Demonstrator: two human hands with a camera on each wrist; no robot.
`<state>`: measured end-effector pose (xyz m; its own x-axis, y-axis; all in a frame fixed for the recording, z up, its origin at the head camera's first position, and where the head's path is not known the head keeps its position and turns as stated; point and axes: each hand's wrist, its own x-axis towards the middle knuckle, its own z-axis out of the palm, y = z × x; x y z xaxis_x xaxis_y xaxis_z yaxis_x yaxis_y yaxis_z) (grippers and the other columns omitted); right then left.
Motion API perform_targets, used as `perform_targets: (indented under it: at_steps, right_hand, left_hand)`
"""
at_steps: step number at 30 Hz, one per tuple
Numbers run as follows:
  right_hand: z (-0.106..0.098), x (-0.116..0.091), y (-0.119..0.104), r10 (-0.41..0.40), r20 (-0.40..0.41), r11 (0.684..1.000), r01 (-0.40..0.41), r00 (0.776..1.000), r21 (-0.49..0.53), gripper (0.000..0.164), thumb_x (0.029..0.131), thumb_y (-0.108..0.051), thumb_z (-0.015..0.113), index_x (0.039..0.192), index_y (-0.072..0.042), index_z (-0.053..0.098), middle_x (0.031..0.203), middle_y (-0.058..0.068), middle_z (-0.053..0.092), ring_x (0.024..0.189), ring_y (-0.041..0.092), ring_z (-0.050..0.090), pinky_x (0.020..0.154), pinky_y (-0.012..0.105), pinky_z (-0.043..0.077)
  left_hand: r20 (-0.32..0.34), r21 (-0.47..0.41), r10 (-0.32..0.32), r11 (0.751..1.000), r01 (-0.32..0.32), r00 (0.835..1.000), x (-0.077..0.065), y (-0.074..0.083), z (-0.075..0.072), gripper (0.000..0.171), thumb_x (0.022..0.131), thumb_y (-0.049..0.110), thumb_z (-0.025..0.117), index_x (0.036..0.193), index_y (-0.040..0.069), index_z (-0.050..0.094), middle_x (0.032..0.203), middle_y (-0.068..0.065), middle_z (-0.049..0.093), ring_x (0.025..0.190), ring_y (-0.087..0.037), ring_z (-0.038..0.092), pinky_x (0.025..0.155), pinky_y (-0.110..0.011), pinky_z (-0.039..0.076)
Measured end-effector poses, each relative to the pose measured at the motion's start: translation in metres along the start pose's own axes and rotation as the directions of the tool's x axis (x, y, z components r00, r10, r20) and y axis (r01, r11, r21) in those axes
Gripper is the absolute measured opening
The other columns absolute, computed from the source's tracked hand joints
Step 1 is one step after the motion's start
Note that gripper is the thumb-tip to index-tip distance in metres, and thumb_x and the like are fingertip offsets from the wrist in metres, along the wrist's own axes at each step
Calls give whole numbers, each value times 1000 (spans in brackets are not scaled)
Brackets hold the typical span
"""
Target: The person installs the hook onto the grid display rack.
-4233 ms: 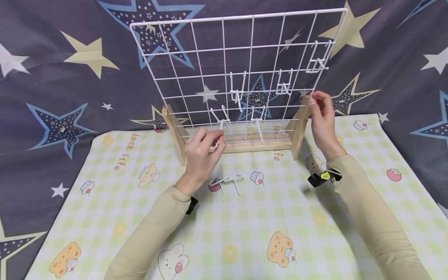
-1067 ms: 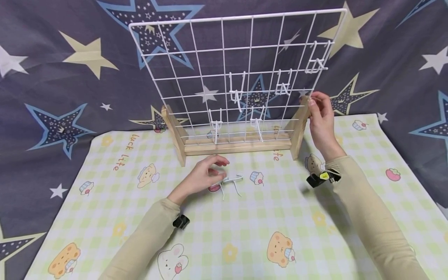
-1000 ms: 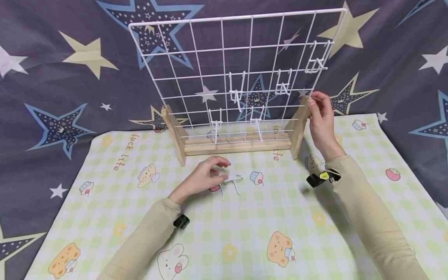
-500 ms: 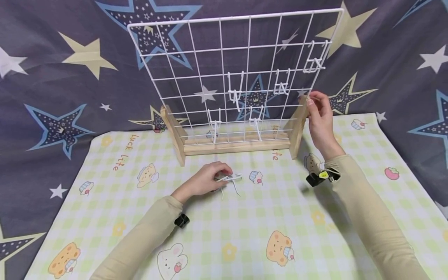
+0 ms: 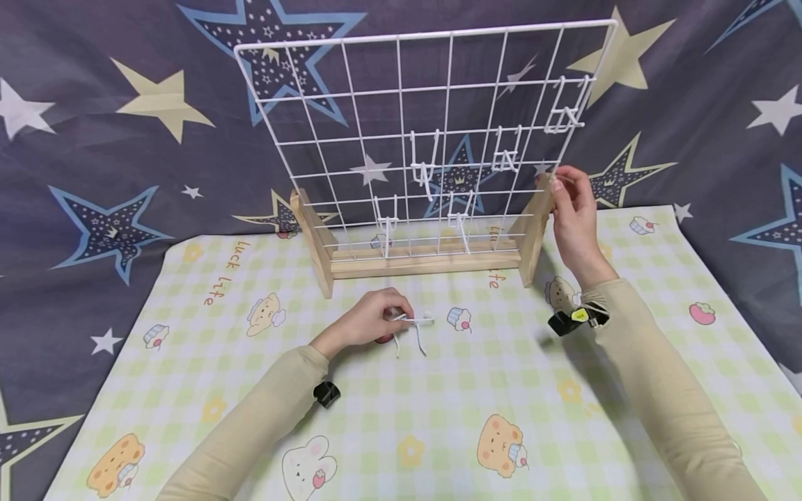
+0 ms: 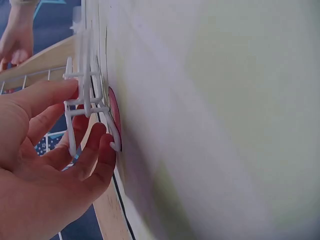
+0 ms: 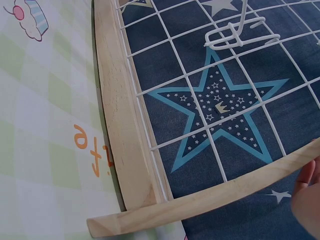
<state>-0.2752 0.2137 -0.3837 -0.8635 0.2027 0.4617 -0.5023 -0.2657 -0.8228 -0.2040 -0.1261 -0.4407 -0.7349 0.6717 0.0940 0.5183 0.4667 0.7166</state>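
Note:
In the head view my left hand is low over the tablecloth, thumb and fingers pinching a white wire display hook. The left wrist view shows the hook between thumb and fingertips; its wires overlap, so I cannot tell whether a second one lies with it. My right hand holds the top of the right wooden upright, thumb in front and some fingers hidden behind. A white wire grid panel stands in this wooden frame. Several hooks hang on it, one hook at the lower left.
The frame's wooden crossbar sits on the checked tablecloth, behind my left hand. Another upright supports the grid's left side. A dark star-patterned cloth rises behind the table.
My left hand let go of the hook now hanging at the grid's lower left. It came down to the tablecloth and pinched a hook lying there. My right hand stayed on the upright.

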Motion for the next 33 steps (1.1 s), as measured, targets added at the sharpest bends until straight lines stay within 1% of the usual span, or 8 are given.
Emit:
perform_targets:
  at_steps: [3, 7, 15, 19, 22, 24, 27, 33]
  right_hand:
    - [0, 0, 0, -2, 5, 1000, 2, 1000, 6, 15, 102, -5, 45, 112, -10, 54, 114, 11, 55, 111, 26, 52, 90, 31, 42]
    - [0, 0, 1, -3, 10, 1000, 3, 1000, 10, 15, 102, -6, 45, 112, -10, 54, 115, 11, 55, 111, 26, 52, 91, 31, 42]
    - [0, 0, 1, 1, 2, 1000, -1, 1000, 14, 15, 102, -6, 45, 112, -11, 55, 115, 11, 55, 111, 25, 52, 90, 30, 42]
    - [0, 0, 2, 1, -1, 1000, -1, 1000, 20, 15, 102, -5, 45, 112, -11, 55, 114, 10, 55, 110, 24, 53, 90, 29, 42]
    - [0, 0, 2, 4, 3, 1000, -4, 1000, 21, 15, 102, -5, 46, 112, -11, 55, 115, 10, 55, 110, 24, 52, 90, 29, 42]
    - [0, 0, 2, 4, 7, 1000, -4, 1000, 21, 15, 102, -6, 46, 112, -11, 55, 115, 10, 55, 110, 25, 52, 90, 30, 42]
    - [1, 0, 2, 2, 10, 1000, -2, 1000, 16, 15, 102, -6, 46, 112, -10, 55, 115, 10, 55, 110, 24, 52, 90, 30, 42]
    - [1, -1, 0, 7, -2, 1000, -7, 1000, 13, 15, 102, -5, 45, 112, -11, 55, 113, 10, 54, 110, 24, 52, 90, 29, 42]
  left_hand:
    - [-19, 6, 22, 1000, -21, 1000, 0, -1, 0, 7, 85, 0, 68, 89, 6, 70, 91, -3, 62, 82, -19, 57, 72, -34, 49]
    - [-37, -2, 36, 999, -36, 999, 0, -1, 0, 7, 85, -1, 67, 86, 6, 70, 90, -3, 61, 82, -18, 56, 73, -35, 50]
    - [-91, -62, -17, 998, 11, 996, 0, 4, 2, 6, 85, 2, 71, 86, 8, 73, 84, 3, 60, 80, -14, 57, 76, -32, 50]
    - [-118, -139, -29, 990, 12, 993, 0, 6, 2, 7, 85, -1, 70, 88, 4, 72, 83, 1, 62, 79, -13, 60, 77, -31, 52]
    - [-130, -206, -55, 978, 28, 990, -1, 6, 2, 7, 86, -3, 69, 90, 2, 72, 82, -2, 64, 78, -15, 62, 77, -31, 54]
    - [-132, -231, -75, 972, 42, 988, -1, 5, 2, 7, 86, -2, 69, 90, 2, 72, 81, -3, 65, 77, -16, 62, 77, -31, 53]
    - [-127, -269, -102, 961, 65, 987, -2, 5, 2, 7, 88, -2, 67, 91, 2, 71, 78, -3, 63, 74, -18, 60, 74, -31, 53]
    - [-119, -309, -140, 946, 98, 983, -4, 5, 1, 9, 89, -2, 62, 96, 2, 66, 73, -2, 56, 64, -16, 54, 63, -26, 48]
